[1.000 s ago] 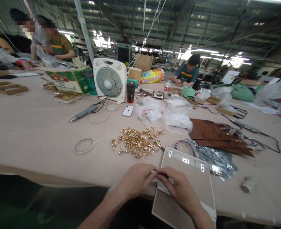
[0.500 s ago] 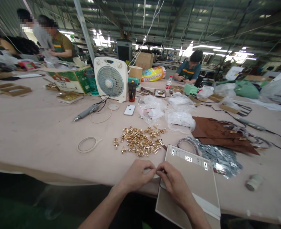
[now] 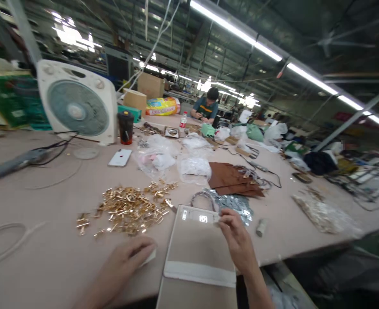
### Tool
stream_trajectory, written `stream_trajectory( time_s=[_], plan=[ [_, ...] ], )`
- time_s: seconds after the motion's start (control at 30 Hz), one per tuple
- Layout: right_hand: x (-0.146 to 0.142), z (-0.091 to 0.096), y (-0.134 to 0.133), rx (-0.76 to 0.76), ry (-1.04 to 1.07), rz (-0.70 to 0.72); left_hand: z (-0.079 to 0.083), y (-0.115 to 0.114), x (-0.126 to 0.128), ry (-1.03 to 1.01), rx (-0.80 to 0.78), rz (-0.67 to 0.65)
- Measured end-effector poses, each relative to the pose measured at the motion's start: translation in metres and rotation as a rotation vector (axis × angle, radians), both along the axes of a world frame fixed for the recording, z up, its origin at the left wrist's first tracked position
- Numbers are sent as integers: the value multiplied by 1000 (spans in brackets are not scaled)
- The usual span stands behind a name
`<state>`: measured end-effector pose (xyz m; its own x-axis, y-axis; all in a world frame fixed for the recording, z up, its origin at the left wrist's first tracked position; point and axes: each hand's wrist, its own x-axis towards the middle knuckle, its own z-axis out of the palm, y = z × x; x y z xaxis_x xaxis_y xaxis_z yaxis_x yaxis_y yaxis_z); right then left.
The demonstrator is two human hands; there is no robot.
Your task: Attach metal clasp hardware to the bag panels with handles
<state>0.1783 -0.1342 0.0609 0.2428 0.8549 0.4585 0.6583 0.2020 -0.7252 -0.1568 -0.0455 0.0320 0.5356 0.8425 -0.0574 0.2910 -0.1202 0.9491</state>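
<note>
A flat grey board (image 3: 198,242) lies at the table's near edge with small silvery pieces stuck along its far strip. My right hand (image 3: 236,236) reaches to that far strip, fingers pinched at a small piece there. My left hand (image 3: 125,259) rests on the table left of the board, curled over a small white scrap. A heap of gold metal fittings (image 3: 128,208) lies just beyond my left hand. A pile of silvery foil pieces (image 3: 233,201) sits past the board's far right corner.
A white box fan (image 3: 76,101), a dark cup (image 3: 125,127), a white phone (image 3: 120,157) and clear plastic bags (image 3: 163,159) stand farther back. Brown leather pieces (image 3: 231,178) lie to the right. A white tape loop (image 3: 6,240) lies at left. A seated person (image 3: 207,105) works at the far end.
The view has swung right and closer to the table. My hands, pinched together at the board's near corner before, have parted: the right went to the board's far strip, the left dropped onto the table.
</note>
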Motion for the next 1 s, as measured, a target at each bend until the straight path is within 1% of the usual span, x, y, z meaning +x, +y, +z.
stream_trajectory(
  time_s=[0.03,0.1,0.13,0.2,0.3,0.4,0.6,0.7,0.83,1.0],
  plan=[
    [23,2,2,-53,-2,-52,-4,2,0,8,-2,3],
    [58,4,7,-188,7,-68,-14,4,1,25,0,10],
    [70,3,9,-249,13,-44,-19,5,1,36,5,17],
    [83,1,14,-347,10,19,-25,6,1,54,20,21],
    [85,-4,23,-445,-6,98,-27,7,1,70,31,-9],
    [85,-6,30,-492,-17,154,-24,8,1,77,31,-31],
    [93,-7,39,-502,-25,213,-17,7,3,52,22,-2],
    [96,-10,41,-518,-32,241,-16,8,3,59,13,-9],
    [97,-17,40,-525,-31,259,-20,9,2,65,8,-23],
    [99,-23,37,-499,-3,251,-25,10,0,66,-28,-14]
  ],
)
